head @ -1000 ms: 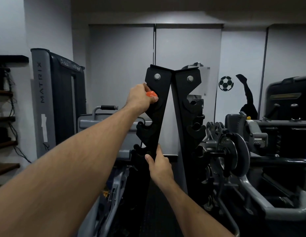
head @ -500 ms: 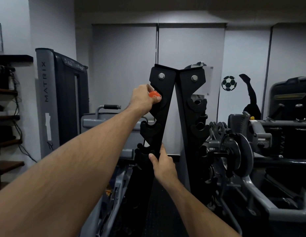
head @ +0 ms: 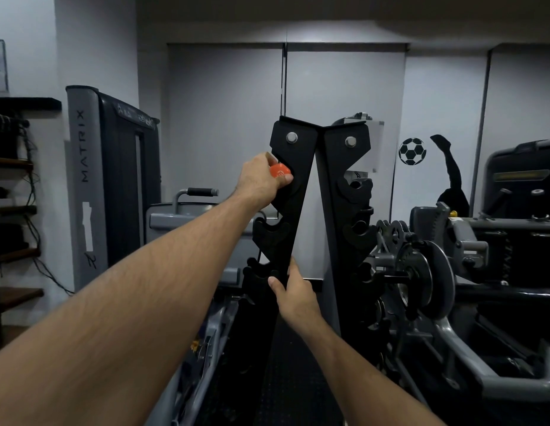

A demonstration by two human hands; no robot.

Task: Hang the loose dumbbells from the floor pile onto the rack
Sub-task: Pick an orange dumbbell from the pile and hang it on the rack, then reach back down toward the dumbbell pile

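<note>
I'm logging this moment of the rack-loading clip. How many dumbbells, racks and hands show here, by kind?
Orange dumbbell, gripped by the left hand at the rack's top slot: 1
Black rack: 1
Hands: 2, the left hand and the right hand, which holds the rack's upright
Total: 4

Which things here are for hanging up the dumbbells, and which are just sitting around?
For the job: orange dumbbell, gripped by the left hand at the top notch; black rack, held lower down by the right hand.

Just around: Matrix machine, plate-loaded machine, football sticker, wooden shelves.
</note>
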